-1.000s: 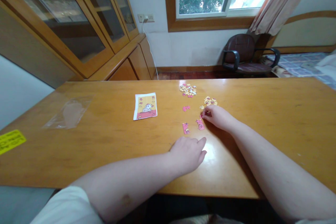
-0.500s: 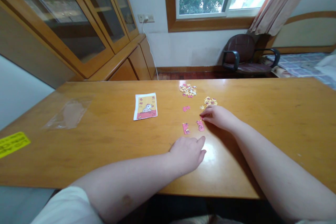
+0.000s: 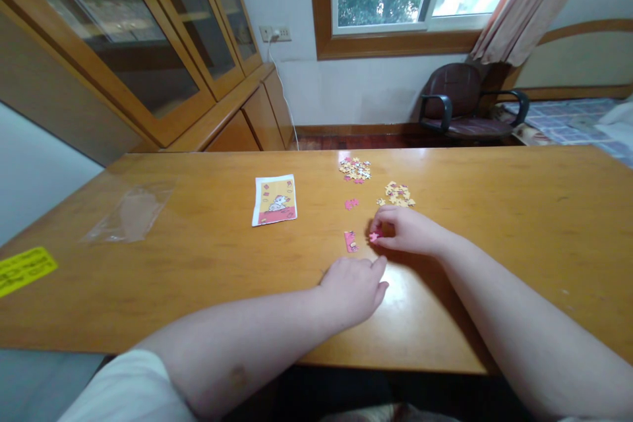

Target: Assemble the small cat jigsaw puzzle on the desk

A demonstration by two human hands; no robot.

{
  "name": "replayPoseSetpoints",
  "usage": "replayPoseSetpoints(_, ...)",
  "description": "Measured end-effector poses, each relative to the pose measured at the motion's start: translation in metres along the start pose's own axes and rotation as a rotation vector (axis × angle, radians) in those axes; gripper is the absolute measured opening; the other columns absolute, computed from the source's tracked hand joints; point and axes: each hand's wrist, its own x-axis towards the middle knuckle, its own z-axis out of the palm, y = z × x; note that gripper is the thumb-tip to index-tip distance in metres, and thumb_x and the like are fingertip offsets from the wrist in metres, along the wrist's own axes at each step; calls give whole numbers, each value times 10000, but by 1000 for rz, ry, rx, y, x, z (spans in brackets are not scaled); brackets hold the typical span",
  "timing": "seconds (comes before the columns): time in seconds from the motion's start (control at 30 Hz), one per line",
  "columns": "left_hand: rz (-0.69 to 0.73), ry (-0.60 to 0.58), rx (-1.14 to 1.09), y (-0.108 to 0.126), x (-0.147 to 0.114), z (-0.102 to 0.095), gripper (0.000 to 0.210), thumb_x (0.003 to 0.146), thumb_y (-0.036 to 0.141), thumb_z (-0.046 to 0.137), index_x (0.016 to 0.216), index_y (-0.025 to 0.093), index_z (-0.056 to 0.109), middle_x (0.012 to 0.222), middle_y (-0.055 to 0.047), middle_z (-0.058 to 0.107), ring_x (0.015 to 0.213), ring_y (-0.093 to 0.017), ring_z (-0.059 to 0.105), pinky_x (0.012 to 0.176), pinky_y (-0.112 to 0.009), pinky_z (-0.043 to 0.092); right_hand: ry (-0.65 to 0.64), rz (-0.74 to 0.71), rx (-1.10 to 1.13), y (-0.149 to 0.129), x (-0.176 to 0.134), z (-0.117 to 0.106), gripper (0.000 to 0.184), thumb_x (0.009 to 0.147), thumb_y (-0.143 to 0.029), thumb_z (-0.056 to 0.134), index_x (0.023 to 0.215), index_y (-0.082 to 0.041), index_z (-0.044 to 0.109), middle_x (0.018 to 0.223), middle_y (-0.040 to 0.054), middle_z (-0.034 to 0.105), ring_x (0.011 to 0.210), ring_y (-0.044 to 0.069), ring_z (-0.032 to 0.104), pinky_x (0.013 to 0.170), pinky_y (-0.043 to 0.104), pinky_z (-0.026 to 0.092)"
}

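My right hand [image 3: 408,229] pinches a small pink jigsaw piece [image 3: 374,237] between thumb and fingertips, low over the table. Its fingers partly hide what lies there. Just left of it a joined strip of pink jigsaw pieces [image 3: 351,242] lies flat. My left hand [image 3: 353,293] rests on the table nearer to me, thumb and forefinger apart, nothing in it. Beyond the strip lie a few loose pink pieces [image 3: 351,204]. Yellow pieces [image 3: 399,194] are spread past my right hand, and a mixed pile of pieces [image 3: 355,170] lies near the far edge.
A picture sheet [image 3: 275,200] with a white cartoon animal on yellow and pink lies left of the pieces. Farther left are a clear plastic bag [image 3: 131,214] and a yellow label [image 3: 26,271] on the wooden table [image 3: 208,257]. A chair [image 3: 457,102] stands beyond the table.
My right hand has come nearer to me and slightly left, from beside the yellow pieces to the pink pair, now covered by it. More yellow pieces show. My left hand stays put.
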Motion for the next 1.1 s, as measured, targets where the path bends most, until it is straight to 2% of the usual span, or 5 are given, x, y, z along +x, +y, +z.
replayPoseSetpoints(0.23,1,15,2,0,0,0,432,930,416,391,1257,165,519,927,-102,706,788,-281,680,675,-413,544,-93,16,27,-7,0,7,83,725,-187,668,802,-184,697,836,39,639,708,141,581,674,257,451)
replayPoseSetpoints(0.57,-21,9,5,-1,0,-2,473,937,410,395,1343,174,453,969,-114,700,831,-270,679,706,-403,534,-52,9,32,2,0,0,116,746,-260,663,828,-183,692,872,59,664,762,161,599,722,277,465)
replayPoseSetpoints(0.7,-111,47,16,-7,4,-8,408,935,378,403,1263,161,513,958,-118,693,839,-266,673,720,-391,524,-63,110,36,10,-2,-6,146,708,-246,674,842,-189,683,890,56,693,772,170,609,725,282,469)
replayPoseSetpoints(0.9,-109,84,35,-12,6,-11,375,942,337,375,1245,188,541,932,-102,693,822,-264,668,705,-388,520,-107,183,104,17,0,-1,162,704,-290,663,820,-178,678,737,16,658,636,134,559,607,251,428)
replayPoseSetpoints(1.1,-143,40,38,-11,6,-9,408,941,366,393,1277,174,520,971,-130,693,834,-265,670,714,-384,519,-128,191,111,18,0,0,176,711,-324,658,814,-183,678,682,-4,613,599,116,518,565,232,389)
